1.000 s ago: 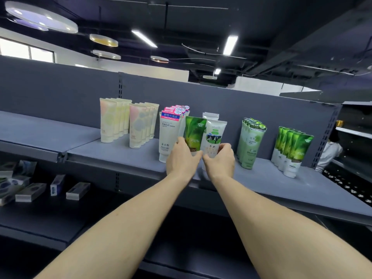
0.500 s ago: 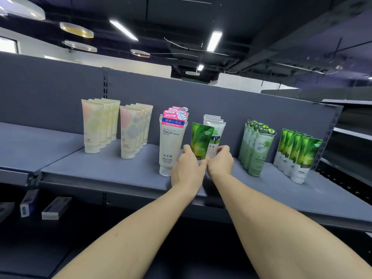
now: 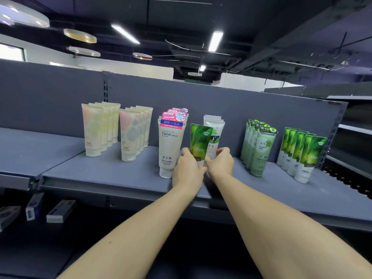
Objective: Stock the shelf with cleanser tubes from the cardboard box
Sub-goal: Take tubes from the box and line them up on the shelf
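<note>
A bright green cleanser tube (image 3: 199,140) stands upright near the middle of the grey shelf (image 3: 112,172). My left hand (image 3: 188,171) grips its lower left side. My right hand (image 3: 220,163) holds a white tube (image 3: 215,133) at the front of a short row just behind and to the right. Both hands meet at the tubes' bases. The cardboard box is out of view.
Rows of tubes stand on the shelf: pastel ones (image 3: 93,129) at left, white "Facial" tubes (image 3: 171,141), pale green tubes (image 3: 261,150) and green-and-white tubes (image 3: 306,158) at right. Small boxes (image 3: 60,211) lie on the lower shelf at left. The shelf's back panel rises behind.
The view has drawn closer to the shelf. Both hands stay at the green and white tubes, and the green tube now stands more upright in front of the white row.
</note>
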`<state>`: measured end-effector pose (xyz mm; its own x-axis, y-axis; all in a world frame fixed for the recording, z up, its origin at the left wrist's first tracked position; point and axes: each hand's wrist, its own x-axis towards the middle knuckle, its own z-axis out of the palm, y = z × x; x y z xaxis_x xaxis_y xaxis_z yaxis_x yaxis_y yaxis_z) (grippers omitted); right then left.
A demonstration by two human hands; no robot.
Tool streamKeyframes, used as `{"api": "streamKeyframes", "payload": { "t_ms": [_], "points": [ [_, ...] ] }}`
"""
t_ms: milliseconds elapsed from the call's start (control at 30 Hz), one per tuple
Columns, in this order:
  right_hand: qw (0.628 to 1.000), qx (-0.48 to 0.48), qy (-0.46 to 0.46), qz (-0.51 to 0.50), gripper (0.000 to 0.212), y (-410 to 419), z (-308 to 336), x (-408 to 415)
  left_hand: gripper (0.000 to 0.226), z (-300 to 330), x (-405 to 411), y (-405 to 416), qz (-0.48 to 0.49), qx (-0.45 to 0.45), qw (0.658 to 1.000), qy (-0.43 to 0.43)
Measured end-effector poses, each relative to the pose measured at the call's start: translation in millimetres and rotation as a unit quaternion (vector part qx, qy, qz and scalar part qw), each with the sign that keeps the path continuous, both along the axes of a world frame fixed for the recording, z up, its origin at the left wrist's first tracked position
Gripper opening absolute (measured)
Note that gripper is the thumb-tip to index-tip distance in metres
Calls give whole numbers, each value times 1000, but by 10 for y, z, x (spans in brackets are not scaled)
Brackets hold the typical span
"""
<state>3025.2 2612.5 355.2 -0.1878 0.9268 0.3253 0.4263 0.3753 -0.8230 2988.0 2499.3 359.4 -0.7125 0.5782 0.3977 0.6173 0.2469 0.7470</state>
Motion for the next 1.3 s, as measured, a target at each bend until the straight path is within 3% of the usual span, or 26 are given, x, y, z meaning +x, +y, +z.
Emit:
{"api": "streamKeyframes", "payload": {
  "t_ms": [133, 400, 600, 733, 1033, 1300],
  "points": [
    [1000, 5, -20, 12, 51, -32, -47, 208, 46, -21, 30, -8, -1, -6, 1000, 10],
    [1000, 18, -13, 12, 46, 113, 106, 857, 46, 159, 387, 127, 5, 22, 1000, -5],
    [999, 50, 2, 13, 33, 346, 138, 1554, 46, 96, 1068, 452, -9, 29, 999, 29],
    [995, 92, -35, 32, 28, 579, 124, 2108, 48, 30, 1627, 735, -13, 36, 999, 25],
    [991, 89, -86, 51, 36, 1129, 215, 3036, 46, 64, 2606, 1413, 2, 30, 999, 17],
    [982, 112, -126, 81, 45, 1547, 205, 3577, 48, 4, 2934, 1940, 4, 5, 1000, 12]
  ]
}}
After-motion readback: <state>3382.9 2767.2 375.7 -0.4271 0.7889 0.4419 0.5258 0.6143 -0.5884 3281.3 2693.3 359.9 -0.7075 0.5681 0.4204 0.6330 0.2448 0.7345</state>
